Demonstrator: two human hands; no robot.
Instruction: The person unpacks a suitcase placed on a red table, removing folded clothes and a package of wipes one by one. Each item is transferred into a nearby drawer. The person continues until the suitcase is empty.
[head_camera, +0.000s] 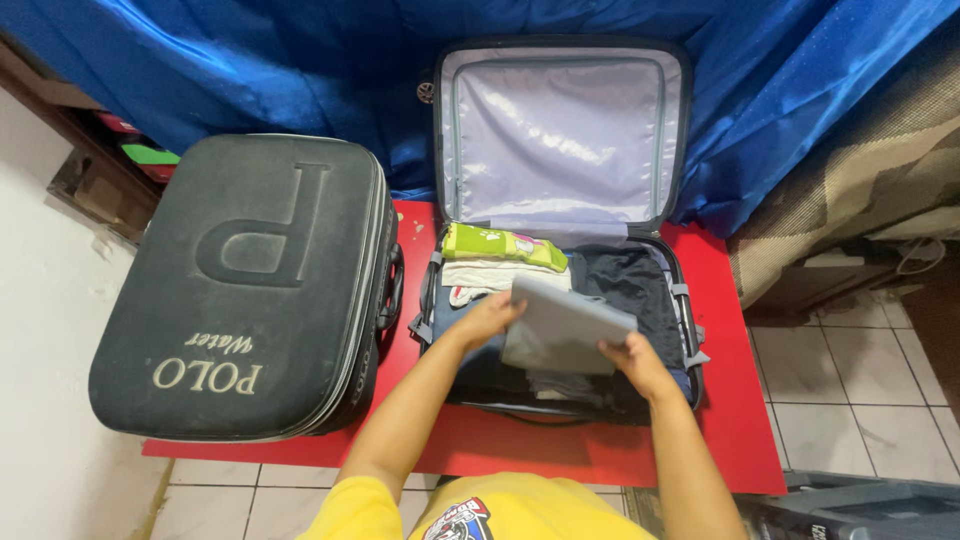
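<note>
Fingers of both hands on grey garment (562, 330)

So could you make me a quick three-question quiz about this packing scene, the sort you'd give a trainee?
1. True or false: the small suitcase on the red mat lies open, its lid leaning against the blue cloth.
2. What do the left hand and the right hand hold between them?
A. a shoe
B. a folded grey garment
C. a bottle
3. What lies along the far edge inside the suitcase, above the white folded item?

Key
1. True.
2. B; one hand grips each side, above the suitcase.
3. A green and yellow packet.
</note>
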